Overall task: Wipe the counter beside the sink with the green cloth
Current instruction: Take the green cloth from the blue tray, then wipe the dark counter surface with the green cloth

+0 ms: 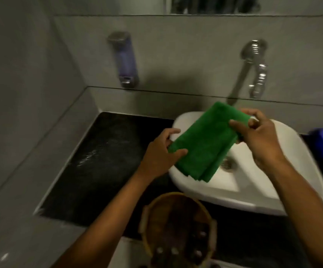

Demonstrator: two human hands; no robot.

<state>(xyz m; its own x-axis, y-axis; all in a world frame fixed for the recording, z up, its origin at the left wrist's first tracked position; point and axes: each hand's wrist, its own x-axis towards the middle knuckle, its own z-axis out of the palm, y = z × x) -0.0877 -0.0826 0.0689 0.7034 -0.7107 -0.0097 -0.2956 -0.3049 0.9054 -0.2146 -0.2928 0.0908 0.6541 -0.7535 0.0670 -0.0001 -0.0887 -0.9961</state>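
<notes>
The green cloth (205,144) is held in the air over the white sink (272,196), right of the centre of the frame, and it is folded into a thick pad. Its lower left edge is pinched by the left hand (160,153), thumb on top and fingers under it. Its upper right end is gripped by the right hand (261,138), the fingers closed around the fold. The dark surface (102,161) that must be wiped lies to the left of the sink, and wet streaks are seen on it.

The step in hand seems to be the preparing of the cloth. The fold should be kept flat and even, so that a wide face is pressed on the surface. The cloth should then be carried to the left, laid down flat and moved in long overlapping strokes, with the corner by the wall included. The basket (178,227) at the bottom edge should not be knocked.
</notes>
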